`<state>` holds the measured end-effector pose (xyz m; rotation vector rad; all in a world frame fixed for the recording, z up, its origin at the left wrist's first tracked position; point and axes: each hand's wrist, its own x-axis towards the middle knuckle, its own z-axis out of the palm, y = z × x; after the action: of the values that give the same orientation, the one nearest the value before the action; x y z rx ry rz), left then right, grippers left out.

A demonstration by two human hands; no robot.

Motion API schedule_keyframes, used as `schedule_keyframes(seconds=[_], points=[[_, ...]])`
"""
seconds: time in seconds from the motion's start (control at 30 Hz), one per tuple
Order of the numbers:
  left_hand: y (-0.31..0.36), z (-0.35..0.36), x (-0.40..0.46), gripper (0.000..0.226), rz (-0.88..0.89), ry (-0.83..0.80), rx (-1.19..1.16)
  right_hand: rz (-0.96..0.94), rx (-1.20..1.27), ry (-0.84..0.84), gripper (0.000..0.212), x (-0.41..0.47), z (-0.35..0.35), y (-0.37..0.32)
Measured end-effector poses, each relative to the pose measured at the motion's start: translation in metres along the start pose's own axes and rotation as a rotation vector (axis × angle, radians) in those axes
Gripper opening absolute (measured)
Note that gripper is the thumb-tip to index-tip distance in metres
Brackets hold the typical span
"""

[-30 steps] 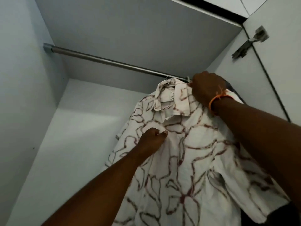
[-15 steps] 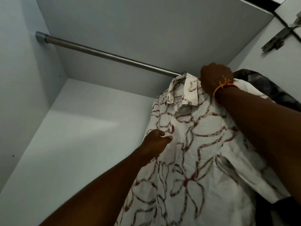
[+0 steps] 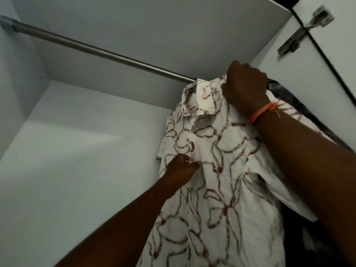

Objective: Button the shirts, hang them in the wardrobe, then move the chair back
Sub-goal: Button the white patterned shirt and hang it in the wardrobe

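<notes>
The hanger hook (image 3: 195,81) barely shows above the collar of the white patterned shirt (image 3: 221,180) — the rest lies under fabric. The right hand (image 3: 245,89) covers the shirt's shoulder, fingertips out of sight. A dark garment (image 3: 292,105) behind is mostly hidden — perhaps another shirt. The door hinge (image 3: 306,33) is blurred.

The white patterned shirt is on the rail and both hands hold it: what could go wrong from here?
1. The hanger hook is barely visible on the rail; if badly seated, the white patterned shirt may drop on release.
2. The left hand pinches the front; pulling could tilt the shirt.
3. The right hand grips the shoulder beside a dark garment, which might get dragged.
</notes>
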<state>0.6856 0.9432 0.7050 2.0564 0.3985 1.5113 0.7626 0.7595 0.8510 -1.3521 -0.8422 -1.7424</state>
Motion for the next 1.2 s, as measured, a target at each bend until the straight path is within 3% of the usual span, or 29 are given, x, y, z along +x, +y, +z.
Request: schedule_keyframes(seconds=[0.13, 0.37, 0.47, 0.57, 0.67, 0.77, 0.9, 1.2], points=[[-0.006, 0.016, -0.020, 0.047, -0.013, -0.018, 0.019, 0.082, 0.106, -0.055, 0.049, -0.042, -0.021, 0.011], [-0.002, 0.038, -0.070, 0.018, -0.120, -0.004, -0.076, 0.276, 0.355, -0.162, 0.041, -0.118, -0.057, 0.035], [0.010, 0.054, -0.102, 0.016, -0.080, 0.102, -0.145, 0.337, 0.510, -0.274, 0.041, -0.142, -0.077, 0.054], [0.019, 0.067, -0.143, 0.034, 0.243, 0.356, 0.023, 0.394, 0.668, -0.395, 0.035, -0.161, -0.087, 0.076], [0.036, 0.075, -0.166, 0.060, 0.615, 0.394, 0.348, 0.532, 0.955, -0.477, 0.023, -0.172, -0.101, 0.088], [0.056, 0.080, -0.168, 0.064, 0.714, 0.355, 0.566, 0.750, 1.180, -0.461, 0.020, -0.168, -0.114, 0.093], [0.065, 0.081, -0.179, 0.037, 0.723, 0.182, 0.699, 0.949, 1.253, -0.347, 0.016, -0.166, -0.137, 0.095], [0.087, 0.055, -0.267, 0.023, 0.533, 0.102, 0.448, 1.225, 1.308, -0.182, 0.027, -0.230, -0.180, 0.077]])
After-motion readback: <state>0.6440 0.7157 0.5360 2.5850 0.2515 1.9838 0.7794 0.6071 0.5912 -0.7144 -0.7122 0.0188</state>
